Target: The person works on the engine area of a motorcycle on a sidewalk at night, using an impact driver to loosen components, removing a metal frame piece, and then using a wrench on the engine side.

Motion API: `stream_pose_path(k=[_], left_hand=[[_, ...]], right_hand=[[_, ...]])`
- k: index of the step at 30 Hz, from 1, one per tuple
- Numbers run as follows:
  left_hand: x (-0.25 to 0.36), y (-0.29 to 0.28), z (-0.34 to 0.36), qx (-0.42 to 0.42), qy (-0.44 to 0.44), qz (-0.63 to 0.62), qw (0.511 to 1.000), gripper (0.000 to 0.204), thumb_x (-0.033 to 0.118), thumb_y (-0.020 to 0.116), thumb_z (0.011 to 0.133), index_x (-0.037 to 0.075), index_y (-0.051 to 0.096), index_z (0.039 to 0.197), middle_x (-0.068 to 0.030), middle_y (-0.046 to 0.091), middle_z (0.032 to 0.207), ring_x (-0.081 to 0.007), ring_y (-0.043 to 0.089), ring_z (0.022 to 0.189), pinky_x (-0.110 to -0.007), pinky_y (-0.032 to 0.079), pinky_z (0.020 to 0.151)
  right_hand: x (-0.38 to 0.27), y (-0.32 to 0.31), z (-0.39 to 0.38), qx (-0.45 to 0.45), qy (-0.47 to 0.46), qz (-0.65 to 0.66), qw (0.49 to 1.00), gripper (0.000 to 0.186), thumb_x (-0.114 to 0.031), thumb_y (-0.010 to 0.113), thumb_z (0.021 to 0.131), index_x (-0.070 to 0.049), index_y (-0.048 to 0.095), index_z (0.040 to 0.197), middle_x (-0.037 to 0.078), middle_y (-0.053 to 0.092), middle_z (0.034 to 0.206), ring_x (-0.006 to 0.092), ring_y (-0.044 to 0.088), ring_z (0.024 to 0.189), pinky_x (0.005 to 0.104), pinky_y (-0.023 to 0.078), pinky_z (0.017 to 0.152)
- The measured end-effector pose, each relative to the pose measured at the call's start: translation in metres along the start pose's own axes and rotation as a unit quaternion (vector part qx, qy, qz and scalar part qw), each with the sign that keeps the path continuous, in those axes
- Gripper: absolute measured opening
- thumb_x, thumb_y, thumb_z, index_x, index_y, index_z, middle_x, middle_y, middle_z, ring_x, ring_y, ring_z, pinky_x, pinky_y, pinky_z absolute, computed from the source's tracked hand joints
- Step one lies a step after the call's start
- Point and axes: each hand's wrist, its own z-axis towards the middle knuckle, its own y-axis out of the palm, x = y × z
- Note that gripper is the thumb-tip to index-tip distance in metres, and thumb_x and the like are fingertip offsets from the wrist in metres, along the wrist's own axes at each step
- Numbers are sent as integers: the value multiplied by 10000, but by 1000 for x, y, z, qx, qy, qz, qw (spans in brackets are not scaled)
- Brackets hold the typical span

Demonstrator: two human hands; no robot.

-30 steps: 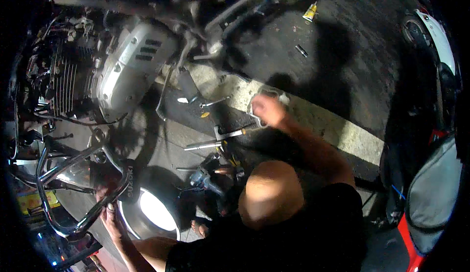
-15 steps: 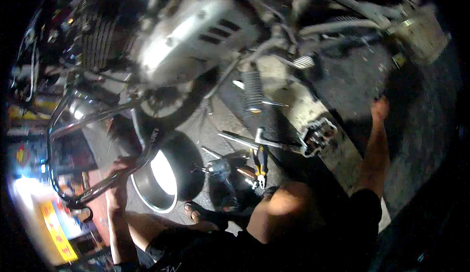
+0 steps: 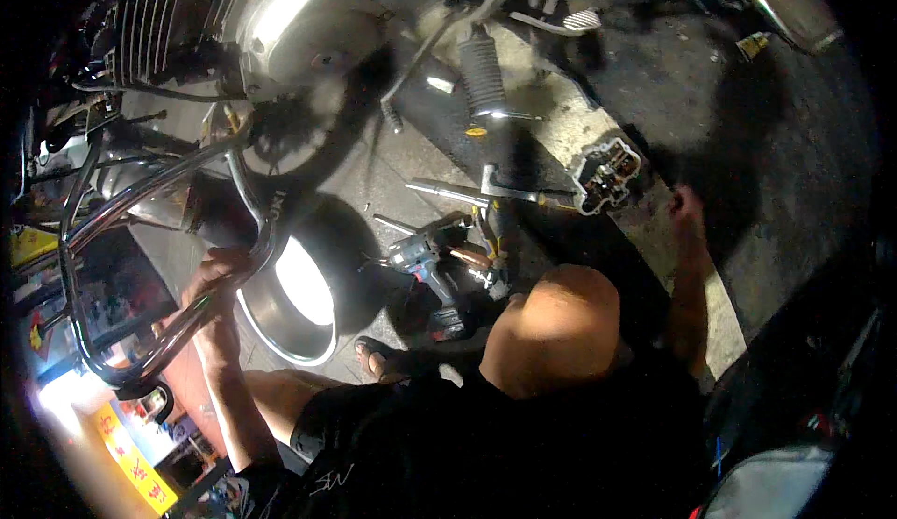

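Observation:
My left hand (image 3: 220,271) is wrapped round a bent chrome tube guard (image 3: 168,337) on the motorcycle (image 3: 308,28). My right hand (image 3: 687,211) hangs in shadow just right of a metal engine part (image 3: 605,175) with an open, oily inside. It appears apart from that part; its fingers are too dark and blurred to read. Between my hands lie a cordless power tool (image 3: 425,267), a hammer (image 3: 523,192) and pliers with dark and yellow handles (image 3: 491,229). A round metal basin (image 3: 350,276) stands beside my left hand.
The engine part rests on a pale strip of floor (image 3: 551,113). A coil spring (image 3: 481,75) and a ribbed foot pedal (image 3: 579,21) of the motorcycle stick out above the floor. My bent knee (image 3: 561,323) is close to the tools. A yellow sign (image 3: 135,454) shows at lower left.
The view has tipped, so the motorcycle and tools sit higher in the picture. My right hand has come nearer my body and toward the engine part. The left hand stays on the tube guard.

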Motion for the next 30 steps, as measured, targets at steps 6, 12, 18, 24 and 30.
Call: stream_pose_path(k=[6,12,18,24,30], left_hand=[[4,-5,-5,43,-5,21,999,220,85,547,889,-1,614,1080,-138,625,1050,-233,597,973,-367,439,940],[12,5,-5,10,19,-115,993,317,130,596,887,3,567,1176,-90,629,1104,-144,562,986,-272,442,845],[-19,-29,-52,-43,52,-33,997,394,158,615,882,1,569,1240,-122,615,1138,-211,580,1049,-335,453,884],[-65,-81,-114,-27,9,125,992,320,126,588,872,-35,618,1147,-166,670,1036,-250,639,959,-346,475,852],[-60,-119,-134,11,-5,170,985,363,127,605,879,-1,578,1217,-171,654,1110,-264,627,1021,-376,470,897]], right_hand=[[83,34,-173,-88,61,-154,982,169,-258,604,852,-118,586,759,2,538,697,114,499,626,301,411,555],[59,92,-204,-81,1,-155,985,182,-261,614,849,-106,595,757,2,552,698,122,512,626,303,428,570],[-2,139,-191,-61,-81,-161,982,195,-265,625,847,-94,605,756,3,565,699,129,525,625,305,444,586],[-73,147,-157,-63,-350,-281,892,209,-269,635,844,-82,615,754,4,578,700,137,537,625,307,460,601],[-239,218,-301,-167,-275,18,947,232,-267,592,895,-76,616,1024,-12,604,846,83,544,706,252,460,652]])
